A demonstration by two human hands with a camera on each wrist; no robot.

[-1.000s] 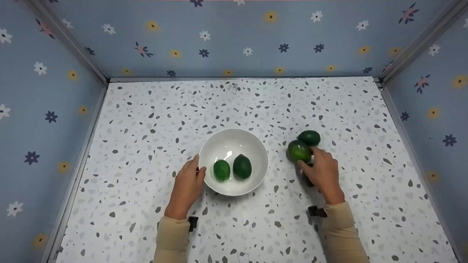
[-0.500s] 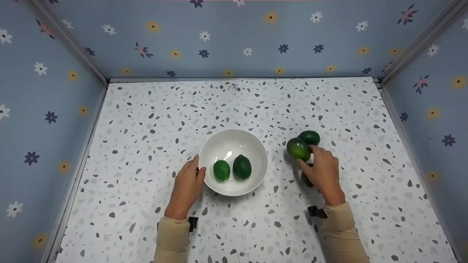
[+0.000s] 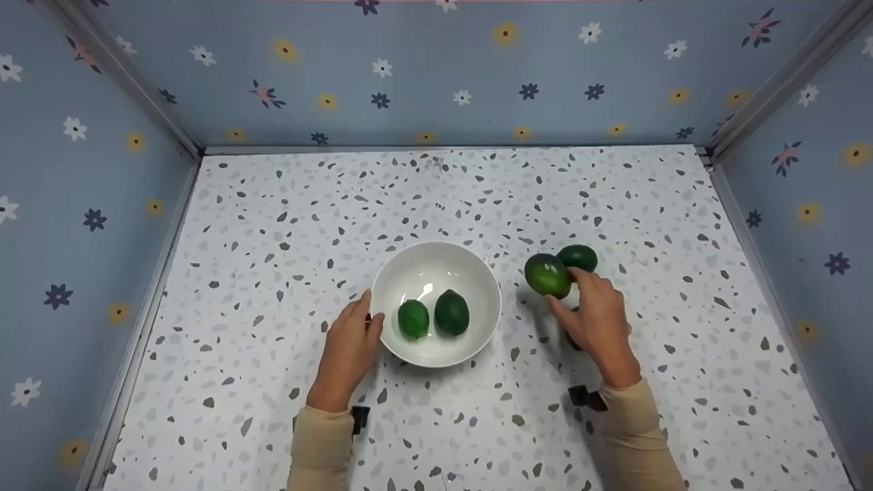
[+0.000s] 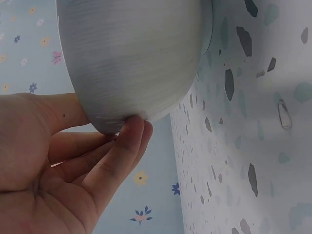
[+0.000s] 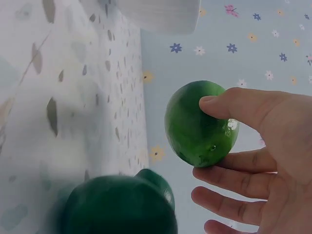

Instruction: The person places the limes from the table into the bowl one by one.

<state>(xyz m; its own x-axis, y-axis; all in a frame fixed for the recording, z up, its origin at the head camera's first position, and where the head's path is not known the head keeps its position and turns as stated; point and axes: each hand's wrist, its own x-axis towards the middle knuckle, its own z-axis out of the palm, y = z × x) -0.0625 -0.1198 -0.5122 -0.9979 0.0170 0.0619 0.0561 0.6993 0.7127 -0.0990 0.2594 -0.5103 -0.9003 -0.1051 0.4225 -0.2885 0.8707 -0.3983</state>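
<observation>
My right hand (image 3: 597, 317) pinches a glossy green lime (image 3: 548, 275) between thumb and fingers, right of the bowl. In the right wrist view the lime (image 5: 197, 124) shows lighter green patches, and the lower fingers are spread apart below it. Another dark green lime (image 3: 578, 258) lies just behind it. A further lime (image 3: 575, 334) is mostly hidden under the right hand. The left hand (image 3: 349, 344) holds the white bowl (image 3: 436, 262) at its left rim, with fingertips against the outer wall in the left wrist view. Inside sit a lime (image 3: 413, 318) and a darker lime (image 3: 452, 313).
The speckled white tabletop (image 3: 436, 198) is bounded by blue flowered panels (image 3: 436, 75) at the back and both sides. Black wrist mounts (image 3: 588, 397) show beside both tan sleeves (image 3: 644, 433).
The right hand has moved slightly left and up with the pinched lime, away from the limes beside it. The left hand and bowl have stayed in place.
</observation>
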